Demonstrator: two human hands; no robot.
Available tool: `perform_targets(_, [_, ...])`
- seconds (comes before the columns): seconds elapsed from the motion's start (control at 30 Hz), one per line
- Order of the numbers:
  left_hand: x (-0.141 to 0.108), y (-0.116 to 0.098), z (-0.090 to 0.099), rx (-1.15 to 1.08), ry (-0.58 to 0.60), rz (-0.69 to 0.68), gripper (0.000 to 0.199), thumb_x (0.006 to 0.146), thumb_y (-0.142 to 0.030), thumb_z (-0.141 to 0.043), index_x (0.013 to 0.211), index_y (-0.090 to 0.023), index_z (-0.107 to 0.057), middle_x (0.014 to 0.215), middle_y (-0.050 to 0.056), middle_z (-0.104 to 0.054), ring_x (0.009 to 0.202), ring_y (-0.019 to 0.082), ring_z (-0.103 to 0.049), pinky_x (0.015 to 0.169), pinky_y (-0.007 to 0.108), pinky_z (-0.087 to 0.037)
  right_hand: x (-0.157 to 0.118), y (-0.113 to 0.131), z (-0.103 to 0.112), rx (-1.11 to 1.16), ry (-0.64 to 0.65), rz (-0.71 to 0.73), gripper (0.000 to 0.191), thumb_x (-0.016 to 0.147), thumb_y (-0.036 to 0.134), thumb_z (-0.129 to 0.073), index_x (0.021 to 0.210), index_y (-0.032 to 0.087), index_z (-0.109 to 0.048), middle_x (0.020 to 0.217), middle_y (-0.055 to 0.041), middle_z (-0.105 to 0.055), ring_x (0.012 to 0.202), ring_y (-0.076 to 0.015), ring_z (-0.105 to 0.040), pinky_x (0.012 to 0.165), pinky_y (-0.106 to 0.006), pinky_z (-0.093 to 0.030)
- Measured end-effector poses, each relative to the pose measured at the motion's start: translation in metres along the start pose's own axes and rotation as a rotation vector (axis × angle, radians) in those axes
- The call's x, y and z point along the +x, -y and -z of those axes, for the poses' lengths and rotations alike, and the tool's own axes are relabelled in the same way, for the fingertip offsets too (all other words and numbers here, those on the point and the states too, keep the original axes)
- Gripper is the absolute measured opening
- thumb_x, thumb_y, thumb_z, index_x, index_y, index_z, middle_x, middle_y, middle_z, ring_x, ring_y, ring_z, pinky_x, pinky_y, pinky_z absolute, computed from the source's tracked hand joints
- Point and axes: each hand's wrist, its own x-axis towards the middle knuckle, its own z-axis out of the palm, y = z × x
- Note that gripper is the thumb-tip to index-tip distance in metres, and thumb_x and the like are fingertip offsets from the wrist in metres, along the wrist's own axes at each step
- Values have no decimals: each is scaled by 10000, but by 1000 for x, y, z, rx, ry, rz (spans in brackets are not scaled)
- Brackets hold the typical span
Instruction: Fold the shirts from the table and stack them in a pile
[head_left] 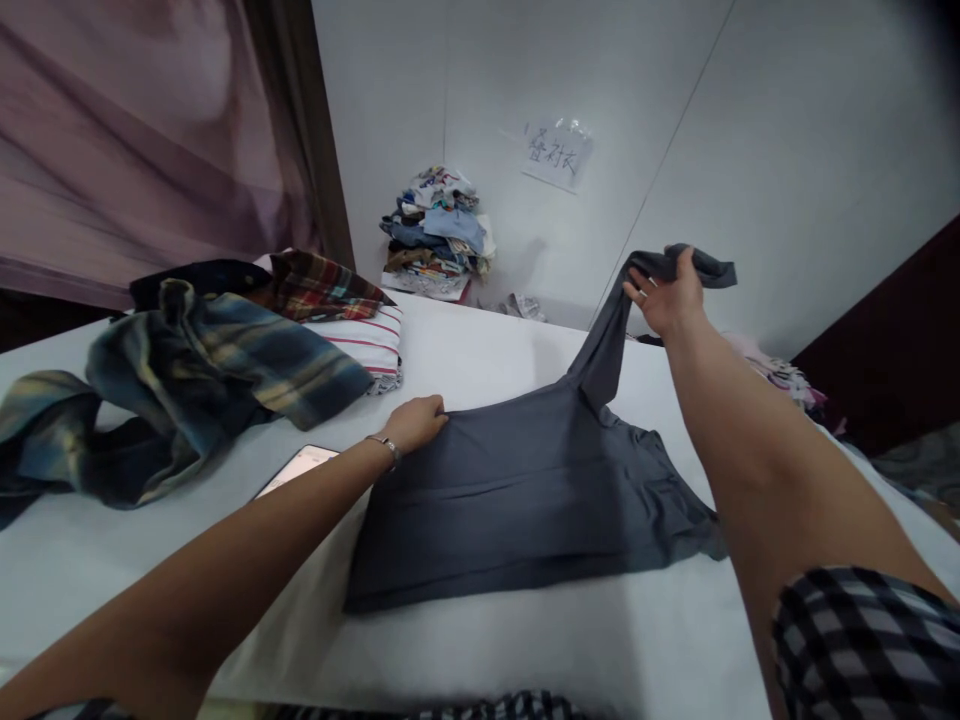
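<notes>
A dark grey shirt (510, 490) lies spread on the white table (480, 350), its hem toward the left and its collar end toward the right. My left hand (414, 424), with a bracelet at the wrist, is closed on the far hem corner. Up in the air at the right, my right hand (671, 295) grips the shirt's far sleeve, whose cuff end hangs past the fingers. The sleeve runs taut from there down to the shirt's shoulder. The near sleeve is not visible. Partly behind my left forearm lies a lit phone (300, 468).
A rumpled blue plaid shirt (225, 360) lies at the left, with a red plaid shirt (319, 285) and a striped white garment (367, 340) behind it. A clothes pile (442, 230) stands against the wall, below a paper sign (556, 155). More clothes (780, 375) lie beyond the table's right edge.
</notes>
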Motion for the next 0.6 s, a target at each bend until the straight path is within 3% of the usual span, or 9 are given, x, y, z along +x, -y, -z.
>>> perform_targets(0.13, [0,3,-2,64,-13,-29,373,939,-419,-388,1038,-182,-659,1042,146,-722,970,269,-667,753,324,-456,-2,12,13,-206,49,28,451,873,677,-458,926,243,-570,995,-81,-653,1063,-240,-613,831,-431,-550])
perform_targets(0.23, [-1,6,-5,98,-19,-60,390,948,-436,-370,992,-180,-661,1010,151,-724,942,268,-670,729,320,-443,-12,20,18,-268,28,2,430,935,610,-370,893,219,-544,963,-99,-651,1011,-211,-615,828,-407,-520])
perform_targets(0.4, [-10,8,-3,99,-92,-109,399,969,-450,-344,962,-181,-640,944,128,-717,874,246,-663,702,308,-422,-37,46,35,-12,-46,-12,329,970,416,-334,879,198,-563,902,-95,-660,898,-166,-630,813,-340,-475])
perform_targets(0.6, [-46,5,4,169,-215,-367,364,995,-407,-353,926,-179,-629,969,107,-670,918,230,-614,734,309,-422,-94,90,85,186,-114,143,389,924,422,-380,740,229,-664,903,-75,-691,825,-153,-651,702,-324,-475])
